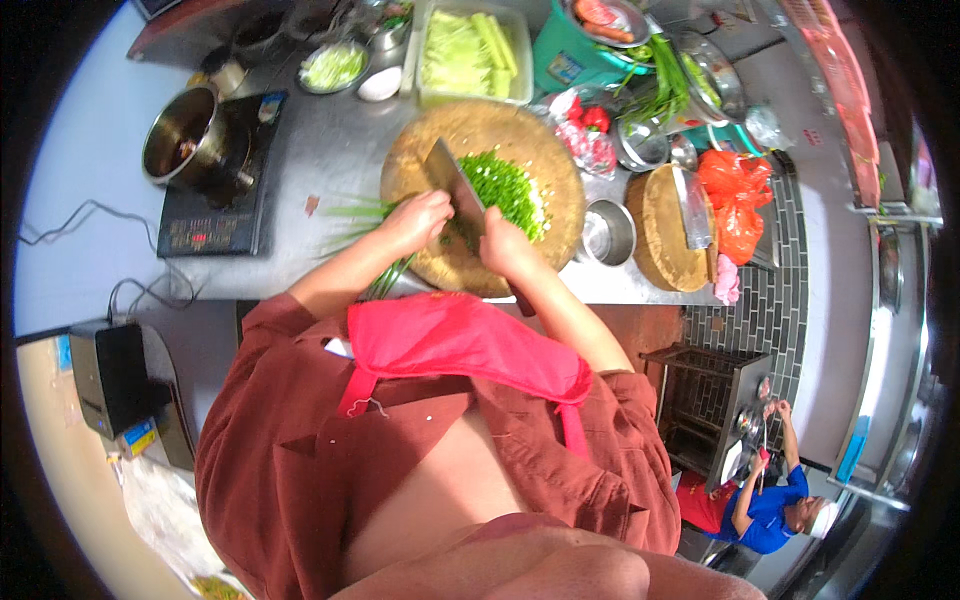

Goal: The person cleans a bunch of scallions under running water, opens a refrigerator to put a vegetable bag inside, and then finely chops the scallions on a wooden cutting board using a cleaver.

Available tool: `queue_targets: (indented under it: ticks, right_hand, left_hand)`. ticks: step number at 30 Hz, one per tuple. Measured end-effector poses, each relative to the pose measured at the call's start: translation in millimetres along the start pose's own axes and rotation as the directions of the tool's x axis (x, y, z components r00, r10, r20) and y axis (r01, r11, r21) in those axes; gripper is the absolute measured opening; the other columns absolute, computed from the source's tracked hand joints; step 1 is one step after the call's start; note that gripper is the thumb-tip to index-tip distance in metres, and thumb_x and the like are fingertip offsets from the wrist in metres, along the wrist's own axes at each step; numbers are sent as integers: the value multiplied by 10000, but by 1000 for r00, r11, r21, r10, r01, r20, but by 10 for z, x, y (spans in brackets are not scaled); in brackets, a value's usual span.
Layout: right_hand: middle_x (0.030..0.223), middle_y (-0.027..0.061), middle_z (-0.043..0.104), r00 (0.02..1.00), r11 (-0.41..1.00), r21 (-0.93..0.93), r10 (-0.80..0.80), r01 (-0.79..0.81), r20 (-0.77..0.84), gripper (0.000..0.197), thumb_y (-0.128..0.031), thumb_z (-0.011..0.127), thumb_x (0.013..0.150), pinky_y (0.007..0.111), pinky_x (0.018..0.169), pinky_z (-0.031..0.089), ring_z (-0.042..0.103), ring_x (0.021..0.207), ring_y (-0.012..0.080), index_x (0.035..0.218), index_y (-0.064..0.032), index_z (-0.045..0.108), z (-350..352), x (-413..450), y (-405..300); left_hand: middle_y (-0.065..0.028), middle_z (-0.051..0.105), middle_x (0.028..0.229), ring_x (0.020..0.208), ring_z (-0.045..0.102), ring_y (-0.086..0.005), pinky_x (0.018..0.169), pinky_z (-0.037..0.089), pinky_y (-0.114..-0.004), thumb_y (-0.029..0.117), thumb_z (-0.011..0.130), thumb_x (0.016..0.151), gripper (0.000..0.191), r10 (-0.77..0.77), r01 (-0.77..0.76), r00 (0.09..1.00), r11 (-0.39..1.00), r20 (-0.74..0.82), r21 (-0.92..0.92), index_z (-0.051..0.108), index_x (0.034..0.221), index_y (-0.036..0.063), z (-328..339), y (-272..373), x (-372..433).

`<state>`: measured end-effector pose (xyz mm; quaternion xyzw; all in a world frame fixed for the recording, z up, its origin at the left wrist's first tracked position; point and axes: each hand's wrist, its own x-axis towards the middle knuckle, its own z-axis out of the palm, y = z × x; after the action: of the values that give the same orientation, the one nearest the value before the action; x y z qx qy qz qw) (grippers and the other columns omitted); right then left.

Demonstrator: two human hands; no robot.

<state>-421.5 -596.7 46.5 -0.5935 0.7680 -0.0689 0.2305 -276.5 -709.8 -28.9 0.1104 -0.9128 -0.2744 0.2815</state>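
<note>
A round wooden chopping board (pixel 412 142) lies on the steel counter before me. My right hand (pixel 510 244) is closed on a cleaver (pixel 459 189), its dark handle towards me and its broad blade over the board. Right of the blade is a heap of finely chopped green scallions (pixel 504 186) with pale bits at its right side. My left hand (pixel 420 219), fingers curled, presses a bunch of long scallion stalks (pixel 356 214) left of the blade. Their green ends stick out past the board's left edge; the part under my fingers is hidden.
On the left, a steel pot (pixel 184 142) stands on an induction cooker (pixel 214 217). Behind the board is a plastic tub (pixel 472 56) of cut green vegetables. To the right are a steel cup (pixel 607 232) and a second board with a cleaver (pixel 691 206). A co-worker (pixel 772 510) stands far right.
</note>
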Motion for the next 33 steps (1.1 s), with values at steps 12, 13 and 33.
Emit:
queue_targets:
  ticks: [12, 13, 33]
  right_hand:
    - [790, 270, 567, 1000, 1000, 14, 1, -1, 20, 208, -12, 456, 705, 452, 660, 456, 572, 759, 397, 896, 40, 396, -45, -63, -87]
    - [791, 271, 567, 999, 1000, 24, 7, -8, 32, 214, -11, 456, 702, 451, 665, 455, 571, 765, 396, 901, 42, 397, -34, -35, -88]
    - [803, 274, 561, 997, 994, 112, -23, 15, 74, 202, -46, 429, 742, 463, 688, 429, 546, 788, 413, 921, 43, 402, -202, -163, -11]
  left_hand:
    - [-95, 501, 728, 727, 498, -288, 659, 430, -370, 12, 572, 609, 116, -30, 32, 999, 998, -32, 52, 499, 688, 55, 50, 34, 68]
    - [-95, 501, 728, 727, 498, -288, 659, 430, -370, 12, 572, 609, 116, -24, 26, 999, 998, -30, 50, 499, 688, 55, 49, 27, 67]
    - [-93, 528, 783, 767, 525, -289, 668, 448, -360, 23, 598, 620, 111, -38, 41, 997, 999, -73, 36, 523, 696, 51, 57, 16, -7]
